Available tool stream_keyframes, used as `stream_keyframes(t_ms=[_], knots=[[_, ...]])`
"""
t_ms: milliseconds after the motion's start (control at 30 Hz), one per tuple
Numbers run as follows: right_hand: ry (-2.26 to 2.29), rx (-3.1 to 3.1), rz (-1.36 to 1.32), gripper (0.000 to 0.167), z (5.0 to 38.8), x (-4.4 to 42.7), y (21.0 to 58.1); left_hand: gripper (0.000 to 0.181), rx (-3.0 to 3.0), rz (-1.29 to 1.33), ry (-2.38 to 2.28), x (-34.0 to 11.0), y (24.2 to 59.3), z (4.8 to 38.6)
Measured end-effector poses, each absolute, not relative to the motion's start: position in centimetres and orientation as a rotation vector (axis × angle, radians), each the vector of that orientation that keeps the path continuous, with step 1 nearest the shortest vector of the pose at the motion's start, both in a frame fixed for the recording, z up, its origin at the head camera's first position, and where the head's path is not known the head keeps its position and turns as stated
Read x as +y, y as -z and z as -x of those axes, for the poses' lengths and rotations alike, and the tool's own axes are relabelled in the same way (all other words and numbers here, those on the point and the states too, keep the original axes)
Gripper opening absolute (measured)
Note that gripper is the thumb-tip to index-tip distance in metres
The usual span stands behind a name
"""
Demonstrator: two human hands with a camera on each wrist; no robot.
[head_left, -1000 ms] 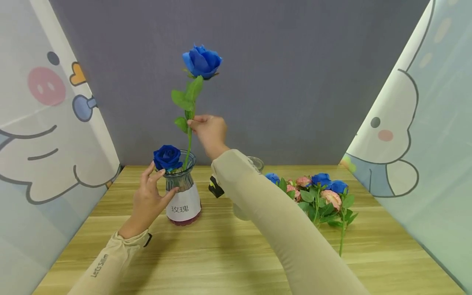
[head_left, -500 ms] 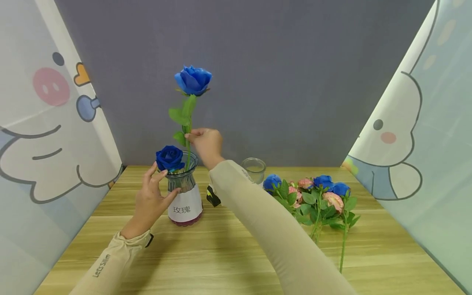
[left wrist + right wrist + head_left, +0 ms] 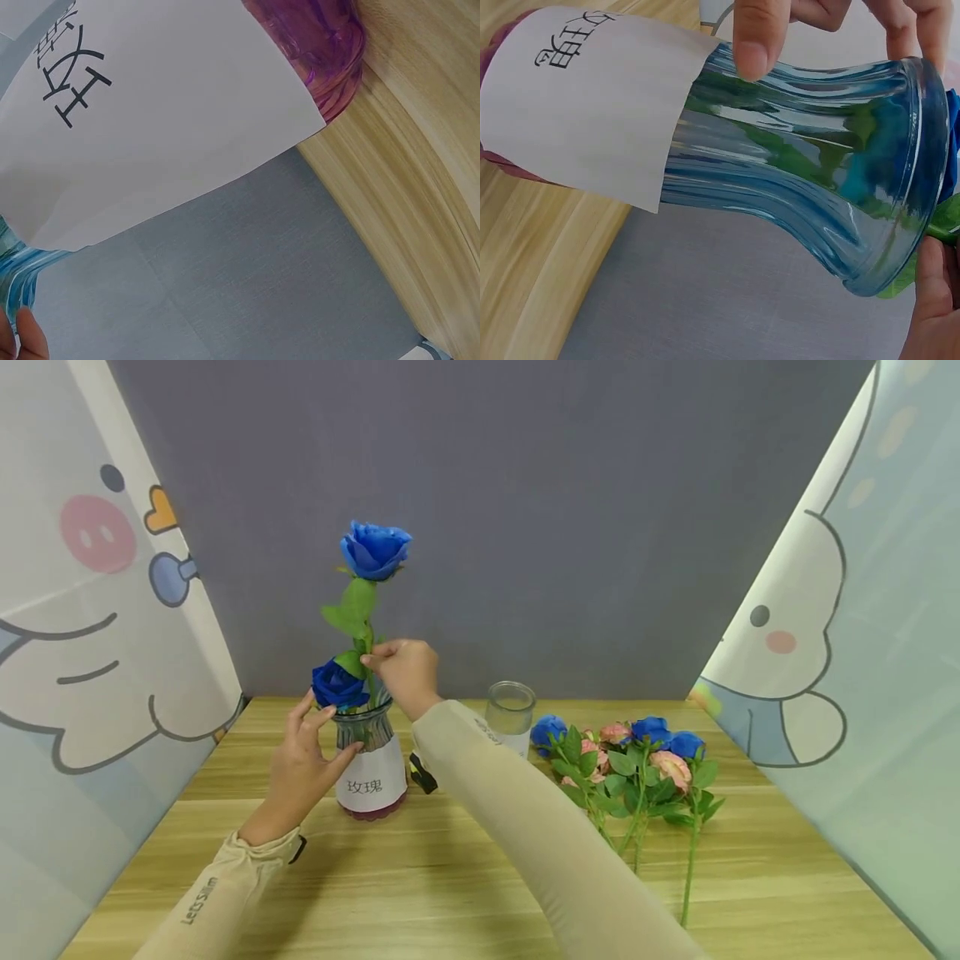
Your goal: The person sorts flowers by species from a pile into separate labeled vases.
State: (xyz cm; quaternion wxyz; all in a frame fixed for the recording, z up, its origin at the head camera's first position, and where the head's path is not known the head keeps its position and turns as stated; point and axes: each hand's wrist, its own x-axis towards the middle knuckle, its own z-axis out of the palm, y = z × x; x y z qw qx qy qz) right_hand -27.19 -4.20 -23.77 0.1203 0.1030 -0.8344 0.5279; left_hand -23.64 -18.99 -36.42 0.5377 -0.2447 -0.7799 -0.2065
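A blue glass vase [image 3: 366, 727] with a white paper label stands on the table. My left hand [image 3: 303, 764] holds its neck, the thumb in front and fingers at the left rim. One dark blue rose [image 3: 339, 683] sits in the vase, its bloom just above the rim. My right hand [image 3: 408, 672] pinches the stem of a taller blue rose [image 3: 375, 550] above the opening, with the stem's lower part inside. In the right wrist view, green leaves show through the vase's glass [image 3: 810, 142], and the right hand [image 3: 934, 300] is beside the rim.
A clear glass jar [image 3: 512, 710] with a white label stands right of the vase, partly behind my right sleeve. Blue roses and pink flowers [image 3: 672, 770] lie in a bunch farther right. A small black-and-yellow object [image 3: 423, 774] lies beside the vase.
My right hand has come down and slightly left, and the taller blue rose has sunk deeper into the vase. The left hand keeps its place on the vase.
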Motion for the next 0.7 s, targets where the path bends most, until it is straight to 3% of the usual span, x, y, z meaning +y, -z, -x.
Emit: stream_keyframes(t_ms=[367,700], knots=[[-1.195,-2.65,-0.422,0.015,27.1,-2.9,23.7,0.058,-1.821,0.581,0.47,-19.0,36.5,23.6],[-1.143,-2.785,-0.432,0.014,27.0,-0.6,22.6,0.062,-1.832,0.566,0.482,-19.0,36.4,23.6]])
